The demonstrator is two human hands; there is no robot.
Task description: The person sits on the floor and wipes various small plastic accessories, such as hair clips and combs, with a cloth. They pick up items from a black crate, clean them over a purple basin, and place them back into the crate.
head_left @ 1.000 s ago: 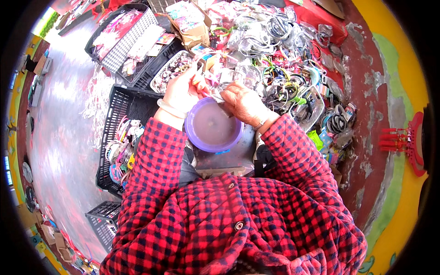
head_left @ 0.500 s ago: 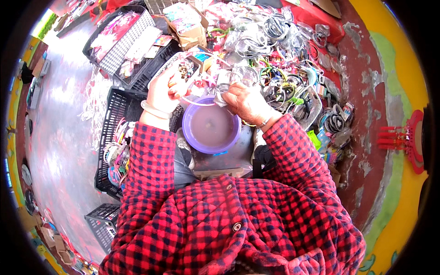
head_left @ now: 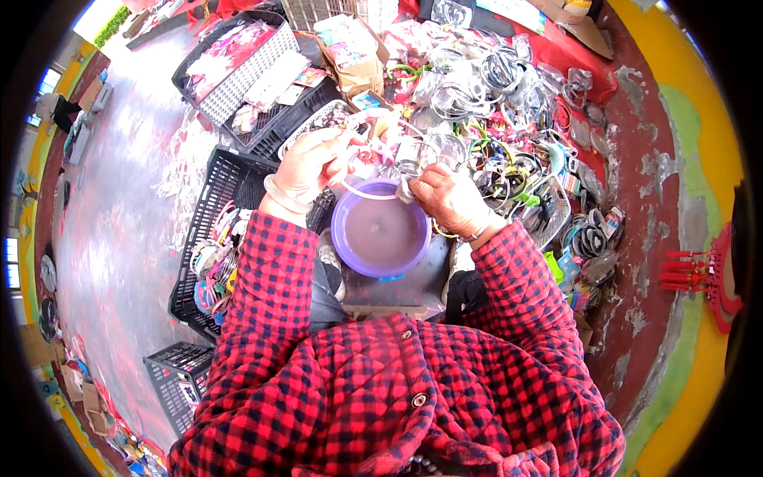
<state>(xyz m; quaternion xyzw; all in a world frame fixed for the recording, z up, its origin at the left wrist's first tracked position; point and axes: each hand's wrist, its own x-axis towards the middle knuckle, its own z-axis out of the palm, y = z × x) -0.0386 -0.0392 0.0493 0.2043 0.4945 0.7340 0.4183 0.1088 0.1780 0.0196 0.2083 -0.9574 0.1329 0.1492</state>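
Left grip (head_left: 308, 167) clamped on pale hoop (head_left: 370, 194); right grip (head_left: 451, 200) pinching grey cloth (head_left: 405, 191); hoop between grips.

Basin (head_left: 340, 230): smooth plastic, softly glossy rim.
Band (head_left: 369, 195), by basin: smooth, slightly shiny, looks like plastic.
Crate (head_left: 205, 215), left of basin: matt latticed plastic.
Carton (head_left: 362, 75), beyond basin: matt cardboard.
Bags (head_left: 461, 99), beyond basin to the right: clear, crinkled, glossy plastic.
Jacket (head_left: 358, 381), near side of basin: matt quilted cloth.
Floor (head_left: 119, 222), well left of basin: smooth, shiny.
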